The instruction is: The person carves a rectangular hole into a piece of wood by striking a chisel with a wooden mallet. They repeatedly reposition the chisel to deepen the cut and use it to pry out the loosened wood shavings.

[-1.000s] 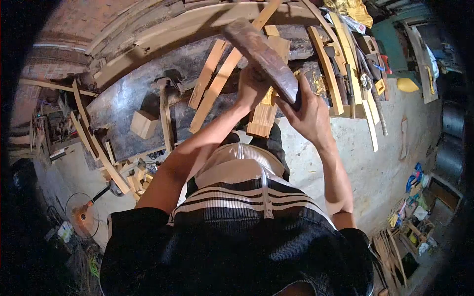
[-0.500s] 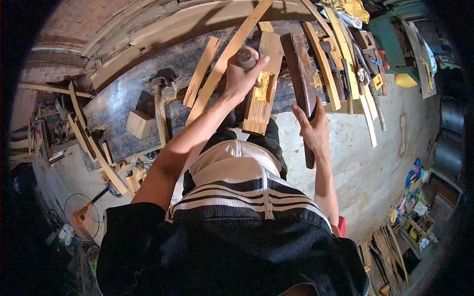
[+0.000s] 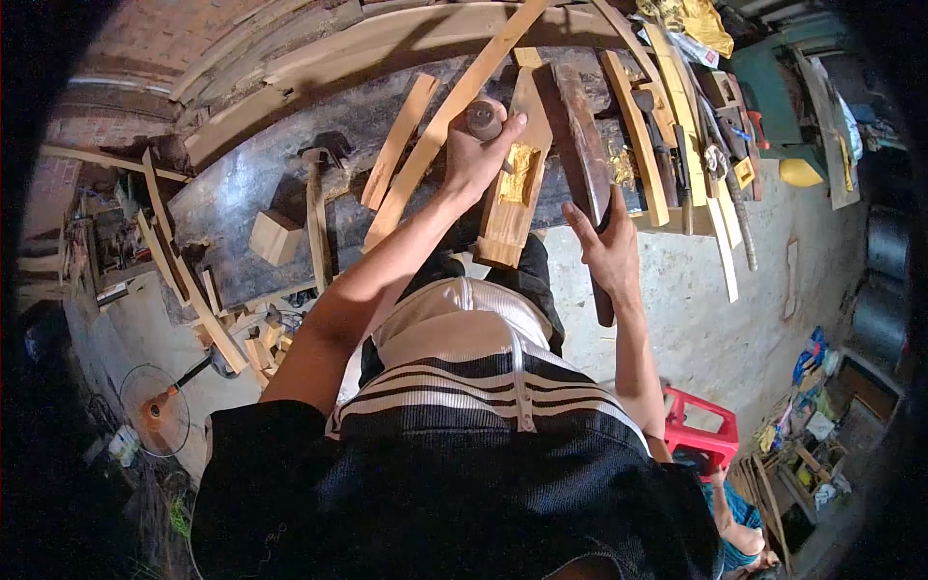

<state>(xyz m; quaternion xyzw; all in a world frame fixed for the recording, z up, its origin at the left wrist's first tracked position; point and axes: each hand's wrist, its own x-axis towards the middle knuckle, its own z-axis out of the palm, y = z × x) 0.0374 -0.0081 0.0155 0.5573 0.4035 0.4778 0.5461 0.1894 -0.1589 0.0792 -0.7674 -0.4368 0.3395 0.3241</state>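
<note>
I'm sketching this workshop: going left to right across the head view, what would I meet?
Fan → wooden block → hammer → short wooden strip → left hand holding a round-ended handle → recessed wooden piece → right hand holding a dark bar → red stool → yellow object.

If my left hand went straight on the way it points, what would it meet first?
Probably the slotted wooden block: your left hand, round a tool handle, points across it, though one view leaves the height between them unclear, so it might pass above.
</note>
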